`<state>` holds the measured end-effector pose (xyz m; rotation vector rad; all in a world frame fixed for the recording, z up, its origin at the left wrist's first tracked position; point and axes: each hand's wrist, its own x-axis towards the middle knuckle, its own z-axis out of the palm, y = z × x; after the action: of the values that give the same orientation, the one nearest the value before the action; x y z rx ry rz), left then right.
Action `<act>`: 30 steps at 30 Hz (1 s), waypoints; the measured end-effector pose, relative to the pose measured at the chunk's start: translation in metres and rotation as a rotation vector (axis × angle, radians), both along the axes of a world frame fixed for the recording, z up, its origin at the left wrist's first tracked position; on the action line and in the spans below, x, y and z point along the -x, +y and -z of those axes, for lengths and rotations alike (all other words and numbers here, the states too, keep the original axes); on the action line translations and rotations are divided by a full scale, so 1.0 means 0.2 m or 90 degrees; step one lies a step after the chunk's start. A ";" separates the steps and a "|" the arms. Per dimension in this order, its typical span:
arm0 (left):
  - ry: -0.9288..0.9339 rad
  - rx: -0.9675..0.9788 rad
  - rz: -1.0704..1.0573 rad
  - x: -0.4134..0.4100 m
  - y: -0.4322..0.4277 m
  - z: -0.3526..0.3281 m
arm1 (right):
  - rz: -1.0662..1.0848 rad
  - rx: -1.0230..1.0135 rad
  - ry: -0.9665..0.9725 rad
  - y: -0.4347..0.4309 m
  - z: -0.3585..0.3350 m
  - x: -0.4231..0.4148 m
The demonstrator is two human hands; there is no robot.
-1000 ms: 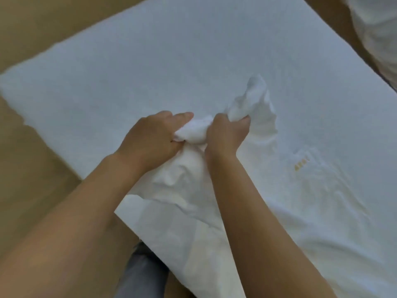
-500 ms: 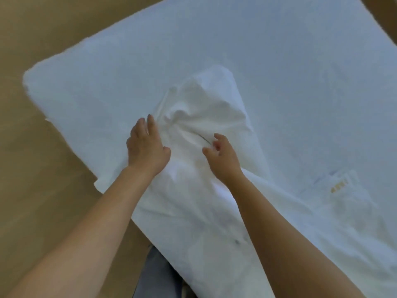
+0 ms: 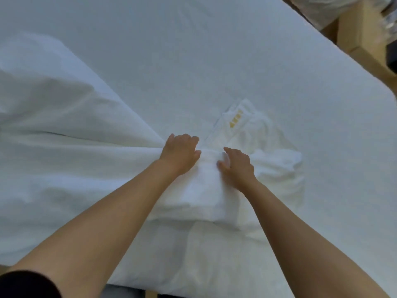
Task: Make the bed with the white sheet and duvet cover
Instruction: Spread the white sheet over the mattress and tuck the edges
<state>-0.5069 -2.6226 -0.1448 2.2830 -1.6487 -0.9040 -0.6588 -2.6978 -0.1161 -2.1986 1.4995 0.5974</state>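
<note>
White sheet is gathered into a tight bunch just left of the frame's centre, and the left hand grips that bunch, knuckles up and fingers curled down over the cloth. Taut folds fan out from under this hand toward the left edge of the frame. Just to its right, with a narrow strip of cloth between them, the right hand lies palm down on the same white cloth, thumb out to the left and fingers bent. Whether it pinches the cloth or only presses on it, I cannot tell. Under and around the right hand sits a folded bundle of white cloth, thicker and creamier in tone than the spread part, reaching right of centre and down toward the lower middle. At the bundle's upper edge, above the right hand, a small label with yellow marks shows, too small to read. The spread part of the sheet billows over the whole left half of the frame, rising in a soft mound at the upper left. All of this lies on a pale mattress that fills the upper middle and right. Light wooden furniture stands past the mattress edge in the upper right corner. A dark sleeve covers the left arm at the lower left corner.
</note>
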 end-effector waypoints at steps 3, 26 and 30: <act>0.084 -0.061 -0.012 0.14 -0.17 0.06 | -0.038 -0.051 0.033 0.01 0.06 0.11; 0.374 -0.256 -0.166 0.21 -0.33 0.05 | -0.171 0.063 -0.123 -0.28 0.02 0.18; 0.355 -0.225 -0.086 0.18 -0.36 -0.02 | -0.458 -0.008 0.086 -0.45 0.02 0.02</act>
<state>-0.5438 -2.6937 -0.1416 2.0253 -1.1501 -1.7117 -0.6638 -2.7886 -0.1202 -2.7133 0.7057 0.9776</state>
